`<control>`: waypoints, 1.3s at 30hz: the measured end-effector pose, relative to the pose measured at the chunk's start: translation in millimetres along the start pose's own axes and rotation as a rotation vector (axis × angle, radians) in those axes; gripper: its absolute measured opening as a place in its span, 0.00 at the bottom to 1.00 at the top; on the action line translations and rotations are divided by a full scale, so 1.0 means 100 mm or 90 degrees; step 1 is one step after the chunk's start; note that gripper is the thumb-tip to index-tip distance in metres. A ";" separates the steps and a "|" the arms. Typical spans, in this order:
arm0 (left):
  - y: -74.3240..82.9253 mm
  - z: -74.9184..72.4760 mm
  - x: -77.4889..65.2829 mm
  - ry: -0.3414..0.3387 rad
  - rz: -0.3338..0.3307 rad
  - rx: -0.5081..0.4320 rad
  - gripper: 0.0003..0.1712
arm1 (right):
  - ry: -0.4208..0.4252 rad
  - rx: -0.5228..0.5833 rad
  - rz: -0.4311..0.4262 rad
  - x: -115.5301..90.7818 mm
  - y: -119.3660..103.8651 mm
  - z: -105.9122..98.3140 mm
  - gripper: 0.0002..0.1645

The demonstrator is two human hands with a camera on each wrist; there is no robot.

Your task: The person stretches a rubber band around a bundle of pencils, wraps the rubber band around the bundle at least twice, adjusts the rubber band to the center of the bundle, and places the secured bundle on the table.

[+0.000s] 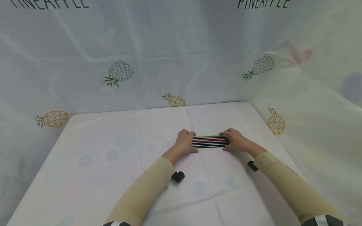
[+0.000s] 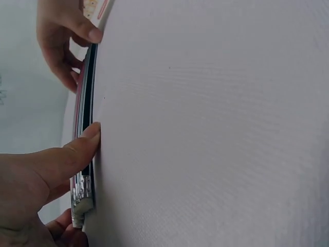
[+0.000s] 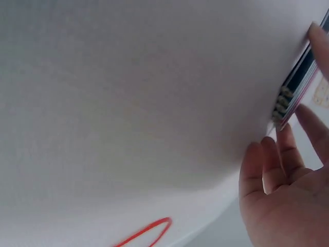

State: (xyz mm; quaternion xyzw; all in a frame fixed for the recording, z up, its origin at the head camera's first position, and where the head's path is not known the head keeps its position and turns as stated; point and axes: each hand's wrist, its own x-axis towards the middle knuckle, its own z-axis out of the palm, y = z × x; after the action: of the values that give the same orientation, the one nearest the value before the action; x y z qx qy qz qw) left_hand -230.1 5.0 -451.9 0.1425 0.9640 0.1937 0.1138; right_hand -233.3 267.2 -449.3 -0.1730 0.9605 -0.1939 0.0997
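A flat row of several dark-striped pencils [image 1: 210, 142], one reddish, lies crosswise on the white cloth between both hands. My left hand [image 1: 185, 142] holds the row's left end, thumb along the near edge and fingers on the far side. Silver ferrules and pale erasers [image 2: 83, 206] show beneath that hand in the left wrist view. At the other end my right hand [image 1: 238, 140] pinches the row between thumb and index finger. The right wrist view shows the pencils' blunt ends [image 3: 282, 104] near its fingers, the other fingers spread beyond them.
The white cloth-covered table [image 1: 113, 182] has faint printed spots and a crease near the front. Pineapple-print sheeting [image 1: 158, 72] rises behind the table and along its sides. Small black devices sit under each wrist, the left one [image 1: 178, 176] and the right one [image 1: 252, 165].
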 end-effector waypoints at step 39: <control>-0.07 0.00 0.09 -0.077 0.053 0.078 0.22 | -0.104 0.168 0.050 0.09 0.10 -0.07 0.19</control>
State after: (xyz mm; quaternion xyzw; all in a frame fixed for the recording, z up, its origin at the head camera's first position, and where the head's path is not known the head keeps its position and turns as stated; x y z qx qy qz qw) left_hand -239.6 1.8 -455.9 0.2009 0.9585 0.1304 0.1549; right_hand -246.2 275.0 -447.8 -0.1360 0.9214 -0.2995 0.2070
